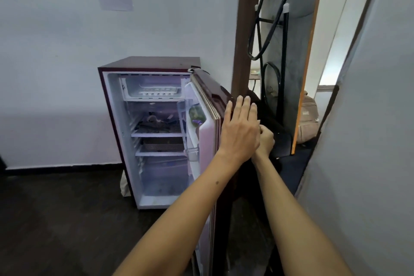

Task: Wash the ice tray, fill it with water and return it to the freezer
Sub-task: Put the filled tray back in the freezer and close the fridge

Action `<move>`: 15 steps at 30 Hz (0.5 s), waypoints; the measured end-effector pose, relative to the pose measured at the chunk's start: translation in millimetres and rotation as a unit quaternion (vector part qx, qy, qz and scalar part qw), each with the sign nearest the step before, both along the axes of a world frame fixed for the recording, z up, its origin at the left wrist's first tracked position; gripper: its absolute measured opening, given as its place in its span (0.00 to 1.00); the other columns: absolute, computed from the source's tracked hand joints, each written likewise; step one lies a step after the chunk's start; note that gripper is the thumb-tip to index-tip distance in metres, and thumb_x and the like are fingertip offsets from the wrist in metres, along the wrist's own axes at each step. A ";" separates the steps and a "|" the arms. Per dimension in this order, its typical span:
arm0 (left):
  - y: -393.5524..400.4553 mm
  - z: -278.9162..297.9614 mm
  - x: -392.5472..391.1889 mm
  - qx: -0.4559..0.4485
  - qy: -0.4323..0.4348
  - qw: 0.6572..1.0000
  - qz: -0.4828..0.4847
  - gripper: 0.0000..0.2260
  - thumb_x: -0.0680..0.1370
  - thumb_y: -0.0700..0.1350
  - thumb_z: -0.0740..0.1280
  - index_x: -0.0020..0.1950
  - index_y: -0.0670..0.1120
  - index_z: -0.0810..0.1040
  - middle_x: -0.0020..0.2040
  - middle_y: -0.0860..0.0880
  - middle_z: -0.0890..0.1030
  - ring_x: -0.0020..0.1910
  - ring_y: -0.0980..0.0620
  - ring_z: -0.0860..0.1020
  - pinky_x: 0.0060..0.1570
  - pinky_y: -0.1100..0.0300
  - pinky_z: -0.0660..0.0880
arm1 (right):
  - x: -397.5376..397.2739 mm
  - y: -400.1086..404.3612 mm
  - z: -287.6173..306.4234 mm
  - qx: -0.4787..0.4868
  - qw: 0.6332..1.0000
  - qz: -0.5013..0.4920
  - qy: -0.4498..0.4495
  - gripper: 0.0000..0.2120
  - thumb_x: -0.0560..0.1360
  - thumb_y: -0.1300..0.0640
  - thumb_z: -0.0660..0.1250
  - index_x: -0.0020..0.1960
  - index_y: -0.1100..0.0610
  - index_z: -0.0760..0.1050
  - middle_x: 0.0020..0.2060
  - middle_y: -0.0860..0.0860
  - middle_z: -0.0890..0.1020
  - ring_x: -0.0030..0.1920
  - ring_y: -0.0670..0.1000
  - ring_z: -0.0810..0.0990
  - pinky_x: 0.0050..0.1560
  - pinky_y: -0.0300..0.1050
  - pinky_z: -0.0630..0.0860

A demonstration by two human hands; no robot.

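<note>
the tray (pixel 158 91) lay in the freezer box (pixel 152 87) at the fridge's (pixel 125 141) top, its long axis across the opening, up and left of both hands. the left hand (pixel 240 129) rested flat, fingers straight, on the door's (pixel 209 105) outer edge and looked nearer. the right hand (pixel 265 139) sat curled behind it; whether it gripped anything i couldn't tell. a bottle (pixel 196 115) stood in the door rack. nothing seemed to block the reach but the door itself.

Head-worn view, forward and down
</note>
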State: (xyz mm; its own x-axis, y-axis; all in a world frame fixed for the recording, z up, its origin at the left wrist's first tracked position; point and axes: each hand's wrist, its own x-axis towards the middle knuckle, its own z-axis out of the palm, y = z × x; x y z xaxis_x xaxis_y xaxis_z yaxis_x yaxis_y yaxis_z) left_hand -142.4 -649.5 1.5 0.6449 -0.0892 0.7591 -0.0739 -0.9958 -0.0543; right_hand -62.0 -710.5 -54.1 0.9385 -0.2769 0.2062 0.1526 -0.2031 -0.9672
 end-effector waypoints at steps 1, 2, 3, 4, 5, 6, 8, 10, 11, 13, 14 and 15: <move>5.8 -1.4 -3.3 0.008 0.008 1.000 0.018 0.20 0.75 0.47 0.59 0.63 0.40 0.77 0.65 0.41 0.77 0.67 0.42 0.72 0.67 0.45 0.68 | -4.2 9.7 -1.1 -0.001 1.000 0.006 0.009 0.16 0.79 0.49 0.60 0.48 0.59 0.82 0.42 0.54 0.84 0.41 0.52 0.79 0.33 0.39 0.69; 12.1 -2.5 -6.9 0.016 0.017 0.999 0.036 0.19 0.74 0.47 0.62 0.62 0.40 0.77 0.64 0.41 0.77 0.67 0.43 0.73 0.67 0.45 0.68 | -8.6 18.8 -1.7 0.003 1.000 0.005 0.018 0.16 0.79 0.48 0.60 0.48 0.58 0.82 0.42 0.54 0.84 0.41 0.52 0.80 0.33 0.40 0.69; 18.9 -3.5 -10.7 0.024 0.025 0.998 0.053 0.19 0.73 0.47 0.63 0.61 0.40 0.78 0.64 0.41 0.78 0.67 0.43 0.73 0.68 0.46 0.68 | -12.9 27.2 -1.8 0.011 1.000 0.001 0.027 0.15 0.79 0.48 0.60 0.48 0.56 0.82 0.42 0.53 0.83 0.42 0.53 0.80 0.35 0.40 0.70; 26.0 -3.9 -14.4 0.031 0.030 0.997 0.069 0.19 0.73 0.47 0.62 0.61 0.40 0.78 0.63 0.41 0.78 0.66 0.43 0.73 0.68 0.46 0.68 | -17.2 34.7 -1.2 0.017 0.999 -0.005 0.035 0.14 0.78 0.48 0.61 0.48 0.55 0.82 0.42 0.51 0.83 0.43 0.53 0.81 0.38 0.42 0.72; 33.3 -4.0 -17.8 0.035 0.034 0.995 0.082 0.20 0.73 0.47 0.59 0.60 0.40 0.78 0.63 0.41 0.78 0.66 0.43 0.74 0.69 0.46 0.67 | -21.7 41.3 -0.4 0.018 0.999 -0.010 0.041 0.12 0.78 0.48 0.62 0.48 0.53 0.81 0.42 0.50 0.83 0.43 0.52 0.81 0.40 0.43 0.74; 40.8 -3.7 -21.6 0.036 0.039 0.994 0.094 0.22 0.73 0.47 0.56 0.60 0.40 0.78 0.62 0.42 0.79 0.66 0.43 0.74 0.69 0.47 0.67 | -25.8 47.5 0.1 0.012 0.999 -0.015 0.042 0.11 0.77 0.49 0.63 0.47 0.52 0.82 0.42 0.50 0.83 0.43 0.52 0.81 0.41 0.44 0.75; 56.2 -3.1 -29.7 0.039 0.046 0.991 0.118 0.23 0.72 0.46 0.52 0.60 0.39 0.79 0.61 0.42 0.80 0.65 0.43 0.75 0.69 0.47 0.67 | -34.2 58.9 0.0 0.005 0.999 -0.010 0.033 0.09 0.75 0.51 0.64 0.46 0.52 0.81 0.42 0.49 0.83 0.43 0.51 0.80 0.42 0.43 0.74; 72.9 -3.6 -37.4 0.047 0.049 0.987 0.144 0.24 0.72 0.44 0.51 0.60 0.39 0.79 0.60 0.42 0.80 0.65 0.43 0.75 0.69 0.47 0.67 | -45.0 71.8 -1.5 0.000 1.000 0.007 0.006 0.08 0.75 0.52 0.64 0.46 0.52 0.81 0.41 0.49 0.83 0.43 0.50 0.80 0.43 0.42 0.73; 81.7 -4.4 -40.8 0.052 0.050 0.985 0.156 0.25 0.71 0.43 0.50 0.60 0.39 0.79 0.61 0.42 0.80 0.65 0.43 0.74 0.69 0.47 0.67 | -49.9 79.2 -3.3 -0.008 1.000 0.017 -0.012 0.08 0.75 0.52 0.64 0.46 0.52 0.81 0.41 0.48 0.83 0.43 0.50 0.80 0.43 0.41 0.72; 99.7 -5.9 -47.5 0.054 0.049 0.982 0.172 0.24 0.70 0.41 0.52 0.62 0.38 0.77 0.62 0.41 0.79 0.66 0.41 0.73 0.69 0.46 0.67 | -57.9 94.9 -8.5 -0.024 0.998 0.034 -0.045 0.08 0.76 0.54 0.63 0.48 0.53 0.81 0.42 0.48 0.83 0.43 0.49 0.79 0.43 0.40 0.71; 108.8 -6.3 -50.5 0.054 0.049 0.981 0.179 0.24 0.70 0.41 0.53 0.62 0.38 0.77 0.62 0.41 0.79 0.67 0.41 0.73 0.69 0.46 0.66 | -61.5 103.6 -10.7 -0.031 0.997 0.042 -0.057 0.09 0.77 0.55 0.62 0.50 0.54 0.81 0.43 0.49 0.83 0.44 0.49 0.79 0.43 0.40 0.70; 118.0 -6.5 -53.0 0.054 0.048 0.980 0.187 0.24 0.69 0.40 0.54 0.63 0.37 0.76 0.63 0.41 0.78 0.67 0.40 0.72 0.70 0.46 0.66 | -64.6 112.6 -12.7 -0.037 0.996 0.047 -0.066 0.09 0.77 0.55 0.62 0.51 0.54 0.81 0.44 0.49 0.83 0.45 0.48 0.79 0.43 0.40 0.71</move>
